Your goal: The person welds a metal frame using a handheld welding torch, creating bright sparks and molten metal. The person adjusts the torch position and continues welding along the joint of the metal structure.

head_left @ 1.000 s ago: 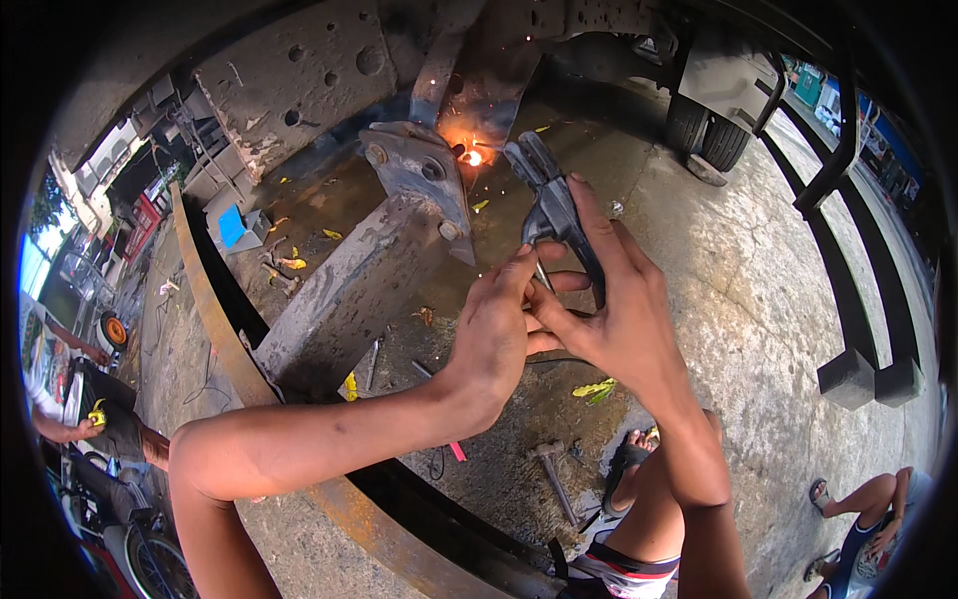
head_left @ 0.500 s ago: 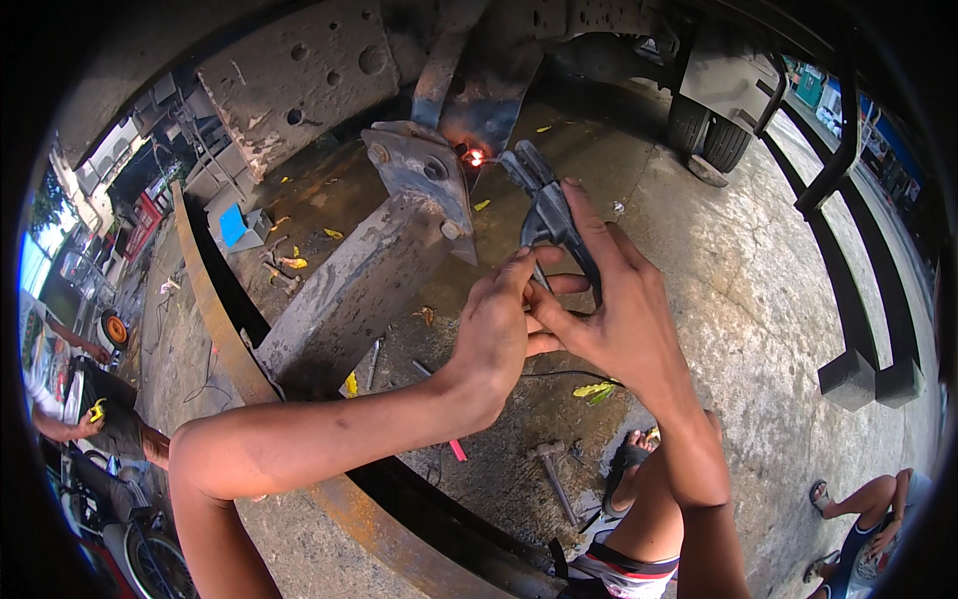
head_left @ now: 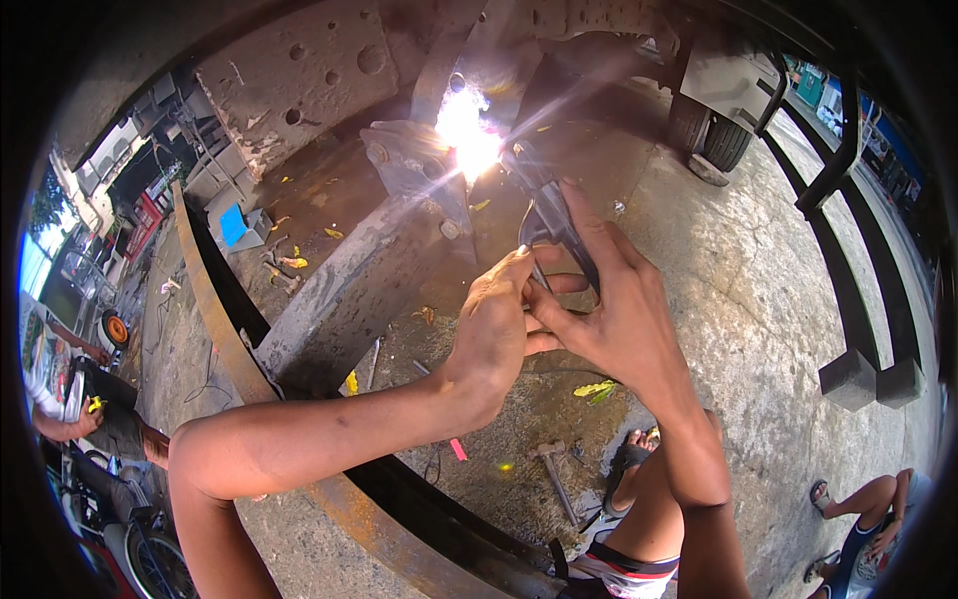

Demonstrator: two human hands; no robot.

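Note:
My right hand (head_left: 624, 304) is closed round a dark welding electrode holder (head_left: 557, 222), its jaws pointing up and left. Against it my left hand (head_left: 489, 324) is closed too, its thumb on the holder's curved lever and its fingers partly hidden behind the right hand. At the holder's tip a blinding white welding arc (head_left: 471, 140) burns, and the electrode is lost in the glare. It lies where a bolted steel bracket plate (head_left: 394, 160) meets an upright steel hanger (head_left: 431, 85). From that bracket a thick grey steel beam (head_left: 334, 275) slopes down left.
A long rusty steel rail (head_left: 230, 304) runs below my left arm. On the wet ground lie a hammer (head_left: 554, 479) and yellow leaves (head_left: 596, 389). Vehicle tyres (head_left: 723, 140) stand at back right. One person (head_left: 70, 414) is at left, another (head_left: 878, 519) sits at lower right.
The small orange glow at the joint has become a large white arc with rays and haze. The holder's jaws have shifted slightly downward; both hands stay nearly in place.

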